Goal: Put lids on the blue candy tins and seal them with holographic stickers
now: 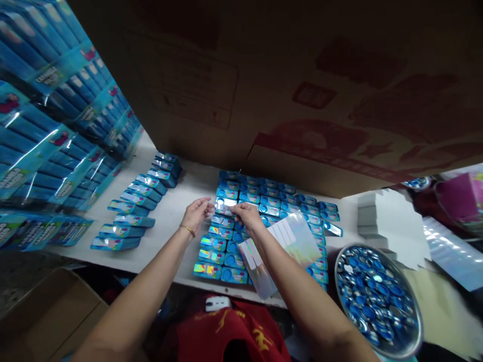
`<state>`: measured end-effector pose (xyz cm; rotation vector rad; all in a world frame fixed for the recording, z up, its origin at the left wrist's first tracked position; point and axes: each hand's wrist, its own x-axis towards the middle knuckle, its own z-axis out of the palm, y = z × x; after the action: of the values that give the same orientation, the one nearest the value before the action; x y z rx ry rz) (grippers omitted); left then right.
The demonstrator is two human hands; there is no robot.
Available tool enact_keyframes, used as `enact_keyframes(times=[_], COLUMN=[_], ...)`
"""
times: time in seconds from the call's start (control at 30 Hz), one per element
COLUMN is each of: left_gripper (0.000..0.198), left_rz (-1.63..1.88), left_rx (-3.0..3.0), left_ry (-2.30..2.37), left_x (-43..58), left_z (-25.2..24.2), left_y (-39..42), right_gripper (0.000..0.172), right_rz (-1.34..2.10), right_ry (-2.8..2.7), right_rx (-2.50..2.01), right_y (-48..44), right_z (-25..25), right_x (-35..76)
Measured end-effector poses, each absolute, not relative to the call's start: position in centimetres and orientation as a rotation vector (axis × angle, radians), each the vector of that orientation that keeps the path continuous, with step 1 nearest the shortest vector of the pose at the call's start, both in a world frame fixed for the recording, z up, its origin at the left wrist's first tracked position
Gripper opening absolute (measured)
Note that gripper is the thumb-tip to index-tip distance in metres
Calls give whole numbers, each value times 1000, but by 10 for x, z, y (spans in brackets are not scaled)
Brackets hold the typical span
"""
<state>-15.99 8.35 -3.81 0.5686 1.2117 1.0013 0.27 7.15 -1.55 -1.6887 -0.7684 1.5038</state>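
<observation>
Right hand (247,215): thumb and forefinger pinch the right end of one shiny label (224,207), located over a blue box in the grid of blue boxes (234,261). Left hand (196,213): fingers curled, fingertips just left of the label; whether they grip anything cannot be determined. Quantities: label sheets (298,240), two, near the right forearm; metal bowl (418,322), one; large carton (264,90), one.

Small blue boxes (234,275) are placed in close rows. Two silvery sheets (304,246) lie partly upon these boxes; one shiny strip (225,208) is over their leftmost column.
</observation>
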Motion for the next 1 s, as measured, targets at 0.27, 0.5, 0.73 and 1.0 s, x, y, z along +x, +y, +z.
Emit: enact_keyframes(times=[0.27, 0.5, 0.73, 1.0], left_gripper=[53, 50, 50, 47], left_rz=[943, 1000, 1071, 1034], left_rx=[634, 623, 641, 746], left_ry=[1168, 1266, 1365, 1507], left_x=[-168, -167, -163, -151], left_z=[-46, -58, -78, -111], left_y=[98, 105, 113, 115], right_gripper=[20, 20, 21, 23], right_rz=[1578, 1516, 1195, 729], right_ry=[-767, -789, -1016, -1594], right_rx=[-1634, -1669, -1899, -2326], right_y=[78, 82, 94, 95], right_z=[-17, -27, -54, -49], right_x=[-3, -4, -4, -14])
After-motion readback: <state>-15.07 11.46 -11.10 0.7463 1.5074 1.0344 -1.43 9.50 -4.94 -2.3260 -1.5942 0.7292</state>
